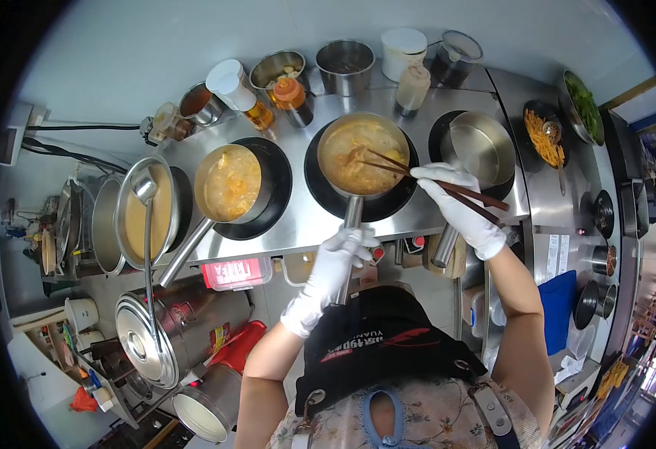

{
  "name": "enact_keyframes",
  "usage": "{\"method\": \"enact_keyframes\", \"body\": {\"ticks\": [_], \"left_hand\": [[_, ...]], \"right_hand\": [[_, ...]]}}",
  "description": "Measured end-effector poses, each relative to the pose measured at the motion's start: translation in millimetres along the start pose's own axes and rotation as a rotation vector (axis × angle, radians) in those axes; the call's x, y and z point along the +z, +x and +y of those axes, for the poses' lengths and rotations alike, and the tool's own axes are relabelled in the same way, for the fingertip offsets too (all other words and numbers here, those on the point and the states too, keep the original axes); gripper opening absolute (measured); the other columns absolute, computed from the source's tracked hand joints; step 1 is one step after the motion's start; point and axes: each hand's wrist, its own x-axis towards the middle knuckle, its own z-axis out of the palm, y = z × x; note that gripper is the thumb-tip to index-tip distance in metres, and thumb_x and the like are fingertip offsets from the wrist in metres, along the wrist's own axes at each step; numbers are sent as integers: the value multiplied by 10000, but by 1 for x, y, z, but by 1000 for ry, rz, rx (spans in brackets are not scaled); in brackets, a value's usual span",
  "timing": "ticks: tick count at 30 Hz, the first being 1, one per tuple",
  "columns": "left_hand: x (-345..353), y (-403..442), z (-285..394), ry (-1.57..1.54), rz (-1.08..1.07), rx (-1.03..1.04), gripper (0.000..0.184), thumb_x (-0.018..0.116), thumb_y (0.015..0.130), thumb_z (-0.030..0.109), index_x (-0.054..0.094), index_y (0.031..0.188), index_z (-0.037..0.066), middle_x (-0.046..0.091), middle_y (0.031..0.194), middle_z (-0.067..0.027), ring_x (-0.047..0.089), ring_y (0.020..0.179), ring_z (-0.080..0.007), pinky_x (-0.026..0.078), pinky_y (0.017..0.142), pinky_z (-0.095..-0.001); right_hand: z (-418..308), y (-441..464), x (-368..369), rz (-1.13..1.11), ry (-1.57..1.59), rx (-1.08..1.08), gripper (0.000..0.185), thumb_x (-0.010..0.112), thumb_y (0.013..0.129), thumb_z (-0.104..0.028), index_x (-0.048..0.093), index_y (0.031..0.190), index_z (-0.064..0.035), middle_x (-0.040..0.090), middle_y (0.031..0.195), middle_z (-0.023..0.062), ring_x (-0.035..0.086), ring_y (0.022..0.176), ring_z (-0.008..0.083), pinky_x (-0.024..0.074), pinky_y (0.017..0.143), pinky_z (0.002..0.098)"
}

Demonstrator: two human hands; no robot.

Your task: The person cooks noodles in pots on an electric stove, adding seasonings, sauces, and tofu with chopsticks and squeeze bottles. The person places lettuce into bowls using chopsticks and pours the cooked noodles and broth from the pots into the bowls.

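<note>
While our left hand (pixel 335 258) is wrapped around the handle (pixel 353 213), our right hand (pixel 447 191) grips brown chopsticks (pixel 492 200), dipped in broth (pixel 354 142). Pot (pixel 364 118) sits on the middle burner (pixel 397 200). Looks like stirring; next move, we judge, calls for a light touch, handle steady.

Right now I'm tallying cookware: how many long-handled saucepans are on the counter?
3: left saucepan, nearest the ladle; middle saucepan, gripped by the left hand; right saucepan, near the right hand.
</note>
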Motion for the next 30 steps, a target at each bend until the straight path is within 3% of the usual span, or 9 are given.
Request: {"method": "enact_keyframes", "body": {"ticks": [4, 6, 8, 13, 16, 18, 20, 24, 30], "left_hand": [[28, 11, 15, -34, -67, -164, 363, 453, 990, 336, 586, 1085, 13, 678, 968, -84, 594, 714, -112, 487, 632, -242], [34, 20, 13, -632, -447, -230, 329, 462, 983, 356, 569, 998, 45, 651, 879, -48, 577, 658, -92, 473, 561, -216], [36, 34, -1, -819, -422, -261, 311, 455, 984, 364, 568, 971, 75, 610, 775, -42, 560, 624, -128, 451, 490, -248], [17, 54, -7, -761, 58, -396, 176, 519, 941, 264, 551, 895, 97, 541, 689, -22, 452, 445, -104, 391, 369, -246], [-34, 54, -17, -977, -447, -322, 150, 522, 929, 196, 556, 1011, 75, 635, 854, -64, 669, 820, -174, 570, 594, -237], [-25, 39, 14, -973, 30, -413, 171, 465, 955, 200, 528, 989, 45, 622, 880, -113, 656, 680, -213, 579, 525, -258], [-32, 27, 38, -993, 103, -553, 166, 530, 925, 229, 512, 846, 84, 651, 824, -119, 456, 392, -72, 371, 311, -180], [-61, 22, 2, -1048, -230, -401, 125, 516, 936, 225, 511, 884, 112, 631, 786, -105, 440, 386, -78, 348, 303, -179], [-62, 20, 2, -1077, -124, -458, 80, 515, 935, 196, 502, 957, 119, 625, 793, -120, 375, 372, -75, 271, 286, -196]], "right_hand": [[-10, -23, 8, -138, 154, -113, 206, 648, 819, 10, 662, 1024, -13, 649, 963, 125, 631, 899, 209, 508, 776, 271], [-10, -29, 25, -231, 114, -159, 236, 655, 827, -99, 632, 1056, -48, 627, 988, 120, 627, 887, 231, 513, 747, 306], [-36, -28, 37, -181, -384, -372, 269, 661, 811, -151, 630, 1062, -60, 611, 990, 114, 618, 891, 257, 512, 756, 329], [-49, -15, 48, -434, -310, -342, 437, 708, 748, -121, 596, 1162, -34, 604, 1095, 141, 582, 1041, 304, 478, 901, 370], [-54, 21, 51, -303, -263, -277, 562, 662, 757, -51, 500, 1296, -54, 532, 1282, 141, 557, 1134, 270, 440, 985, 354], [-39, 63, 88, -119, 151, 31, 568, 683, 776, -69, 481, 1306, -45, 535, 1287, 133, 551, 1145, 217, 455, 936, 319], [-28, 120, 146, 81, 252, 169, 721, 751, 726, -118, 400, 1346, -6, 510, 1294, 170, 530, 1167, 242, 447, 939, 328], [51, 212, 243, 298, -14, 66, 874, 818, 647, -178, 351, 1363, 5, 497, 1281, 194, 514, 1176, 292, 437, 952, 348], [52, 237, 264, 243, 174, 200, 748, 821, 637, -188, 433, 1250, -9, 560, 1199, 178, 558, 1119, 295, 444, 942, 354]]}}
